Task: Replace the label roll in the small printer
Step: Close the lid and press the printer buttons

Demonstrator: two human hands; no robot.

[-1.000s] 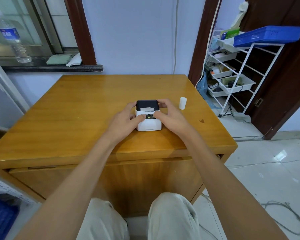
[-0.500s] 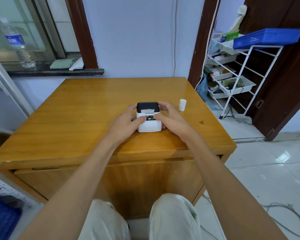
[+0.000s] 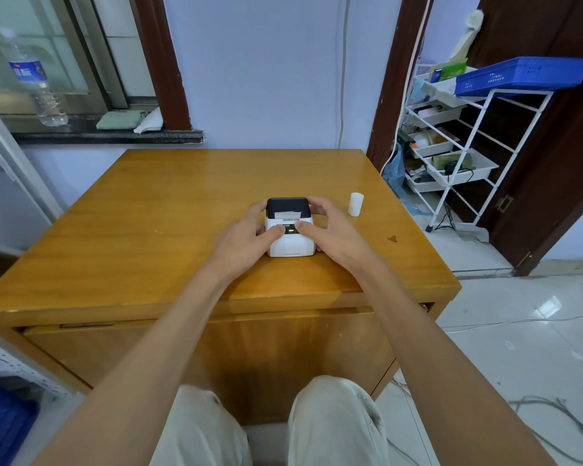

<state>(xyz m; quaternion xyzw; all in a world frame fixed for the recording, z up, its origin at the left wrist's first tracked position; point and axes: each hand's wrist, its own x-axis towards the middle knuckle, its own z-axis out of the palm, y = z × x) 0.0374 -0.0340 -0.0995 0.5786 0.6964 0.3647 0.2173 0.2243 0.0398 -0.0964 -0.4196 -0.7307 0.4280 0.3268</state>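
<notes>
A small white printer (image 3: 290,243) with a black lid sits on the wooden table (image 3: 148,213), a strip of white label showing at the lid's slot. My left hand (image 3: 246,237) grips its left side, thumb on the front panel. My right hand (image 3: 330,232) wraps its right side, fingers on the lid's corner and thumb beside the left thumb. A white label roll (image 3: 356,204) stands upright on the table to the right of the printer, apart from both hands.
A white wire rack (image 3: 465,146) with trays and a blue basket (image 3: 519,75) stands right of the table. A water bottle (image 3: 36,82) and cloths rest on the window sill at the back left. Cables lie on the tiled floor at the lower right.
My head has tilted slightly, shifting the scene down. Both hands stay on the printer in nearly the same grip.
</notes>
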